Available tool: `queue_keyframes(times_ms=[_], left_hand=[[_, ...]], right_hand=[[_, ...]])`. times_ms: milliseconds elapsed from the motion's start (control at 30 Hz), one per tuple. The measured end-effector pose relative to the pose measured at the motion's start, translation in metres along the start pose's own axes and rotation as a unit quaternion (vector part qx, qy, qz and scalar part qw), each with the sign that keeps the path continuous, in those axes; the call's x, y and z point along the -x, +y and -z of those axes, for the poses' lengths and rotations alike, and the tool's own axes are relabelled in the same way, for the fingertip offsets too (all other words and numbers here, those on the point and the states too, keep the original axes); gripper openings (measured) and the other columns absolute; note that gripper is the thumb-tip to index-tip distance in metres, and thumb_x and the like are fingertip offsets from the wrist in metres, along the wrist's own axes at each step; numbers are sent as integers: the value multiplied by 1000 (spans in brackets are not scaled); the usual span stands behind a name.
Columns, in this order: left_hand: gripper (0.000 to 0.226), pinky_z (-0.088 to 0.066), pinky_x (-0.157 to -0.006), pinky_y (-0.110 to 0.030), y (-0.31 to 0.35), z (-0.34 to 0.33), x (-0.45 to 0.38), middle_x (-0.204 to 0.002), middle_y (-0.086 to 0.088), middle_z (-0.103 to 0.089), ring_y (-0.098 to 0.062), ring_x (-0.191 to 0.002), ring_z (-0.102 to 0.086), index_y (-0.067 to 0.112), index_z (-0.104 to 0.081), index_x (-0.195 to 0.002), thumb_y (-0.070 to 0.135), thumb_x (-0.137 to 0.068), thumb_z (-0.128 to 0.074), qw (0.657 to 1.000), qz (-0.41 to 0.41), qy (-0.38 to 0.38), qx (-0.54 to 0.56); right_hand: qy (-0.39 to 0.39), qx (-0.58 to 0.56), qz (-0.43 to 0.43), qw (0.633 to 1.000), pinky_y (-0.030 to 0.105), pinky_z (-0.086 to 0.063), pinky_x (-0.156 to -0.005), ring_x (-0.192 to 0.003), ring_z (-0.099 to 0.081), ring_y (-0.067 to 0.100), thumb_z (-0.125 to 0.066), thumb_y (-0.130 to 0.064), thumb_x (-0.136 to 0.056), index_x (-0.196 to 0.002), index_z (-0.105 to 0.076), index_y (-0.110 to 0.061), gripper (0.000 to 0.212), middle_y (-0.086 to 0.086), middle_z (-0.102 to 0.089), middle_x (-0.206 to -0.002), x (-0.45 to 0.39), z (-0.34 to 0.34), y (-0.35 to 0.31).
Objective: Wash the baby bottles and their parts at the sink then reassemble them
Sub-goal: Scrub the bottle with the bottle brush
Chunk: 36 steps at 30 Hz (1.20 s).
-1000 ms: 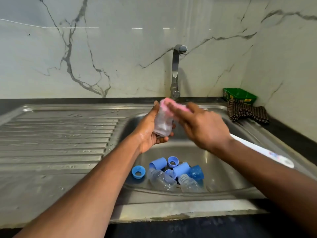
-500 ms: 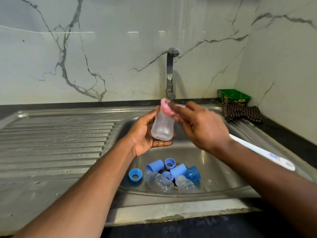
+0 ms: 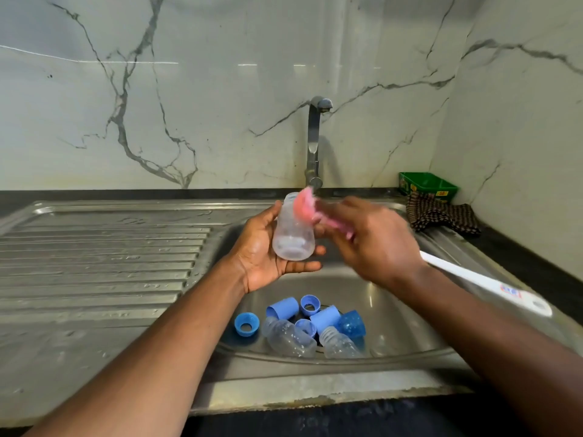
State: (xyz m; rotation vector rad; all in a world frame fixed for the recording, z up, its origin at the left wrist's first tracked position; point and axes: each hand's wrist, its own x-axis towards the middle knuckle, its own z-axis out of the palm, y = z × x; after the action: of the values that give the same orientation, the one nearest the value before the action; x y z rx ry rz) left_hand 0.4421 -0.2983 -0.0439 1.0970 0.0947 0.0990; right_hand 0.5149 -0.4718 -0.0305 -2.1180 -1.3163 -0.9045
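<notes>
Sponge (image 3: pixel 304 208) slid down bottle (image 3: pixel 292 234), left fingers (image 3: pixel 303 266) cradling, right fingers (image 3: pixel 331 212) pinching sponge

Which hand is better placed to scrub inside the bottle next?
Right. The right hand already holds the pink sponge at the mouth of the bottle, while the left hand cradles the bottle and is needed to steady it.

Under my arms runs the dark bench (image 3: pixel 536 272), with the steel sink (image 3: pixel 284 395) set into it and its ribbed drainboard (image 3: pixel 104 257) to my left. In the basin lie blue rings and caps (image 3: pixel 246 323) beside two clear bottles (image 3: pixel 290 339) on their sides. A white-handled brush (image 3: pixel 485 283) rests across the right rim. At the back right corner sit a green box (image 3: pixel 427 186) and what looks like a checked cloth (image 3: pixel 441 217).
</notes>
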Motion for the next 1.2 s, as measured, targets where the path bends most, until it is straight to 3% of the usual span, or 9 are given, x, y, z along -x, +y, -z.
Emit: queue_keyframes(times_ms=[67, 200, 333, 500, 600, 767, 900, 1067, 1200], left_hand=[[58, -60, -56, -40, 2, -4, -1, -91, -17, -71, -30, -72, -69, 7, -66, -108, 53, -100, -34, 1000, -5, 5, 11], [57, -56, -51, -29, 3, -6, 0, -81, -12, -69, -22, -64, -67, 5, -65, -104, 57, -97, -41, 1000, -1, 8, 10], [46, -56, -80, -50, 2, -7, -5, -94, -10, -73, -28, -83, -70, 14, -71, -106, 54, -91, -54, 998, -53, 32, -34], [49, -51, -52, -27, 3, -7, -3, -80, -9, -70, -20, -59, -64, 12, -69, -99, 55, -96, -45, 995, -70, 29, -67], [57, -45, -58, -31, 0, -10, -6, -83, -11, -68, -22, -60, -61, 13, -70, -106, 62, -90, -45, 987, -115, 54, -95], [47, -46, -56, -26, 1, -4, -2, -73, -7, -70, -19, -63, -62, 9, -68, -96, 43, -99, -35, 992, -92, 73, -56], [43, -49, -57, -29, 2, -4, -4, -81, -6, -68, -21, -70, -60, 13, -66, -101, 47, -99, -41, 993, -65, 81, -52], [42, -56, -53, -27, 4, -4, 0, -85, -10, -70, -20, -66, -67, 6, -68, -102, 41, -97, -46, 999, -36, 8, 0], [42, -58, -65, -36, 1, -2, -5, -97, -14, -68, -23, -76, -66, 9, -70, -106, 44, -91, -53, 997, -67, 26, -18]], right_hand=[[6, -30, -52, 998, 38, -53, -64, -81, -67, 31, -59, -38, -94, -134, -59, -33, 40, 1, -69, -103, -5, 3, 3], [-88, -51, 113, 988, 33, -50, -58, -74, -65, 24, -50, -41, -97, -136, -58, -33, 41, -4, -68, -102, 11, 0, -22], [57, -28, -17, 998, 33, -45, -55, -71, -64, 32, -54, -31, -94, -133, -61, -29, 40, 2, -66, -94, -14, 1, -9], [-37, -35, 113, 992, 30, -48, -52, -63, -61, 22, -61, -26, -92, -133, -62, -27, 42, 0, -66, -98, 0, 0, -11], [60, -54, 2, 997, 35, -51, -51, -60, -59, 22, -64, -28, -94, -130, -65, -23, 37, 2, -65, -89, -13, 3, 3], [-32, -18, 141, 989, 32, -48, -47, -59, -63, 26, -55, -37, -95, -132, -63, -27, 40, 2, -67, -103, 6, -12, -17], [49, -9, -4, 999, 34, -47, -50, -63, -63, 34, -64, -31, -93, -132, -62, -27, 39, 6, -65, -94, -14, -14, 5], [-30, -18, 142, 989, 33, -47, -48, -61, -63, 27, -55, -40, -95, -134, -61, -29, 41, 2, -66, -103, 9, -16, -10], [46, -11, 49, 998, 33, -48, -48, -64, -64, 27, -59, -35, -95, -136, -60, -28, 41, 3, -65, -102, -7, -10, 3]])
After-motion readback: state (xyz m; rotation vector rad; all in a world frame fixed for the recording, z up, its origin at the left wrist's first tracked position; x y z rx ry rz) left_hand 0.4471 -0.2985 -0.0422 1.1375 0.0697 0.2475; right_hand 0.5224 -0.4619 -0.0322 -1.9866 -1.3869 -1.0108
